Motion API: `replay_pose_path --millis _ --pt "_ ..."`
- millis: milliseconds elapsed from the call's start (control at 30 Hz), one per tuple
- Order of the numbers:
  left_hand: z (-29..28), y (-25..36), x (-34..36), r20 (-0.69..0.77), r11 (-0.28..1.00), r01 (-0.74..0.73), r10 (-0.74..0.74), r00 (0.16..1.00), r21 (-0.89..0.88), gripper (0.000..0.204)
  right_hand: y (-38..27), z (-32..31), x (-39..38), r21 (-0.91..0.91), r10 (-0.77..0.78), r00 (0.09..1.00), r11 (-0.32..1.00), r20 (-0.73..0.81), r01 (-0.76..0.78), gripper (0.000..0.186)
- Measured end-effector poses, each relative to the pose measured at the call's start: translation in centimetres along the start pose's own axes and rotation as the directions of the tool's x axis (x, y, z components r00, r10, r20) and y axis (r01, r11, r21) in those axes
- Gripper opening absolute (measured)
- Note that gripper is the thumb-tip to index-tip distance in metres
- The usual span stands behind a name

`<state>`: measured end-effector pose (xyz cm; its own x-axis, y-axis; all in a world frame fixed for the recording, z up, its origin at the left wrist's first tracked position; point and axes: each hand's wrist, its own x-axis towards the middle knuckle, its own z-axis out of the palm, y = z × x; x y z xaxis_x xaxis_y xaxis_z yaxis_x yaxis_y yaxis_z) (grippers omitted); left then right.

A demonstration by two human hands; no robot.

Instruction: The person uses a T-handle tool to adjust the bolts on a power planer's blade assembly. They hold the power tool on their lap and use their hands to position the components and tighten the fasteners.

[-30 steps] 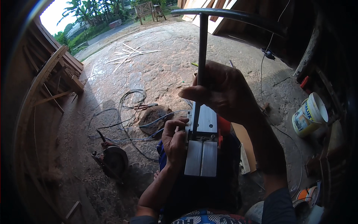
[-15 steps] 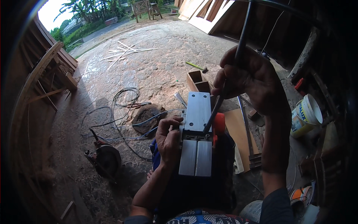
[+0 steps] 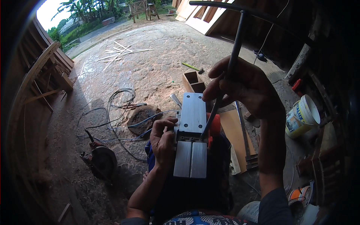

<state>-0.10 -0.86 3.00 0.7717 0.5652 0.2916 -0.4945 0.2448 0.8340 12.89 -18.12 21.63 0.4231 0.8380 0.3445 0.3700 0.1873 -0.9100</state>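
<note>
We look down over a seated person's lap (image 3: 197, 197), where a power tool (image 3: 193, 112) lies with two flat metal plates facing up and a red part (image 3: 215, 125) on its right side. The left hand (image 3: 163, 144) is curled tightly around the tool's left edge, steadying it. The right hand (image 3: 243, 86) is closed around the shaft of a long T-shaped wrench (image 3: 235, 52), its crossbar high above. The wrench slants down to the right end of a dark slot between the plates, where a row of small bolts (image 3: 192, 138) shows.

As far as we can judge, the work on the bolts is under way, not finished: the wrench is at the right end of the row, while the others have no tool on them. We cannot tell whether its tip is seated, whether the bolts are being loosened or tightened, or how many are done. Both plates are in place on the tool. Beyond, on the rough floor (image 3: 157, 71), lie a hammer (image 3: 192, 67) and an open wooden box (image 3: 192, 80).
</note>
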Motion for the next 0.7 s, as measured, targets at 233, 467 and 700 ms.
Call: replay_pose_path --millis 233,467,700 --pt "0.1 0.1 0.0 0.017 1.0 -0.017 0.018 1.0 -0.02 0.024 -0.3 0.9 0.3 -0.106 0.001 0.986 0.994 -0.164 -0.019 0.009" --pt "0.1 0.0 0.0 0.0 1.0 0.025 -0.025 1.0 0.009 0.025 3.0 4.0 1.4 -0.023 -0.212 0.892 0.975 -0.399 0.221 0.024" --pt "-0.3 -0.3 0.1 0.015 1.0 -0.026 0.026 1.0 0.0 0.025 1.9 3.4 1.6 0.306 -0.13 0.96 0.93 -0.249 0.205 0.018"
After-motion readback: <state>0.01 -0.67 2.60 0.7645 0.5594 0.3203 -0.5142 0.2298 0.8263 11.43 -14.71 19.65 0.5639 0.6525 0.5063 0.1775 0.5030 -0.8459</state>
